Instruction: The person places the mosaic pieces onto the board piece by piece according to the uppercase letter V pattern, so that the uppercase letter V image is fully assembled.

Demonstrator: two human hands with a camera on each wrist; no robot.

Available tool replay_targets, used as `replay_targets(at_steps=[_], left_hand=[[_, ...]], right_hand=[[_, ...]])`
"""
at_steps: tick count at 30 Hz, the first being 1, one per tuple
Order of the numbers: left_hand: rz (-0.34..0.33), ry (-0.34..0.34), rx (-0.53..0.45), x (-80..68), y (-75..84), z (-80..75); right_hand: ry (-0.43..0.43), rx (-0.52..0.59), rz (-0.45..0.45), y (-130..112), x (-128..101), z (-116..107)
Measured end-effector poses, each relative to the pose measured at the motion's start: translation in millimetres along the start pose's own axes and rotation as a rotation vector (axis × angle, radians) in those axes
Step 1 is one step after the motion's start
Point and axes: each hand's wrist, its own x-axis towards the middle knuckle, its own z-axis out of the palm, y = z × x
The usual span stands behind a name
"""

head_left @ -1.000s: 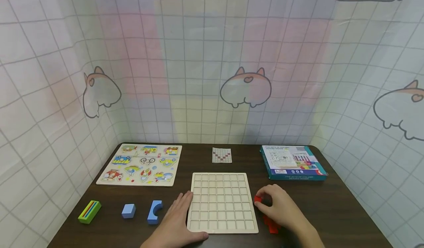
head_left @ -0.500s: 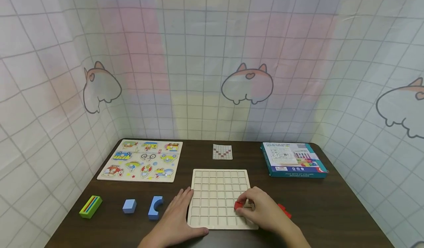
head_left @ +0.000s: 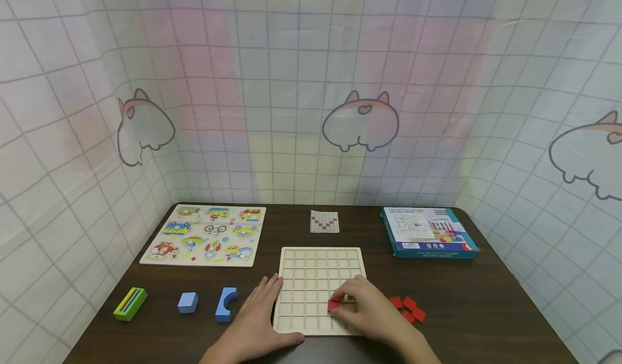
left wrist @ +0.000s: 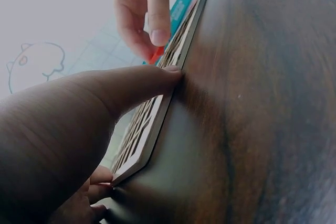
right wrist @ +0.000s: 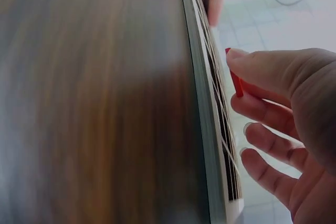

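A square red tile [head_left: 333,305] is pinched between the thumb and fingers of my right hand [head_left: 365,311], over the lower right part of a pale wooden grid board [head_left: 301,283]. In the right wrist view the tile [right wrist: 234,74] appears edge-on, slightly above the board [right wrist: 216,103]. My left hand [head_left: 257,319] rests against the board's left side with fingers stretched along it, its thumb touching the front edge. Several loose red tiles [head_left: 410,303] lie on the table right of the board.
Behind the board lies a small pattern card [head_left: 324,222]. A teal box [head_left: 430,233] sits back right, a picture puzzle board [head_left: 204,235] back left. Left of my hand are a blue arch block [head_left: 225,305], a blue cube [head_left: 187,303] and a green striped block [head_left: 130,304].
My right hand took a red tile from the right of the board and carried it left over the grid. The left hand stays at the board's edge.
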Motion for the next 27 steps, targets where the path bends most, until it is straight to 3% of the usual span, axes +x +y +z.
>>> replay_targets(at_steps=[17, 27], left_hand=[[-0.02, -0.028, -0.008, 0.9, -0.1, -2.1], [-0.032, -0.05, -0.009, 0.3, 1.5, -1.5]], right_hand=[[-0.063, -0.014, 0.025, -9.0, 13.4, 9.3], [-0.034, -0.025, -0.011, -9.0, 13.7, 14.8]])
